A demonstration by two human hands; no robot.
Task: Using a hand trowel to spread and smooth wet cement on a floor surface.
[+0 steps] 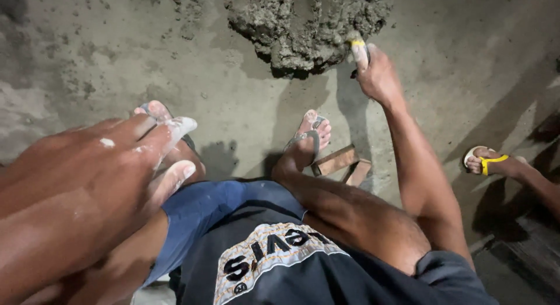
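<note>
Head view: I see my right hand point(378, 76) stretched out to the wet cement pile point(306, 25) at the top, fingers wrapped tight round a trowel handle point(359, 51) with a yellow band. My left hand point(125, 165) hovers close to the camera, fingers spread, holding nothing, dusted white. A wooden block point(343, 164) lies by my right foot point(306, 141). Another person's yellow-strapped sandal point(487, 161) sits at right.

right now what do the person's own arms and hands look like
Both arms are bare, with no sleeves, gloves, watch or rings visible. The left hand has pale, dried cement smears on the fingers and knuckles. The right hand looks dusty.
</note>
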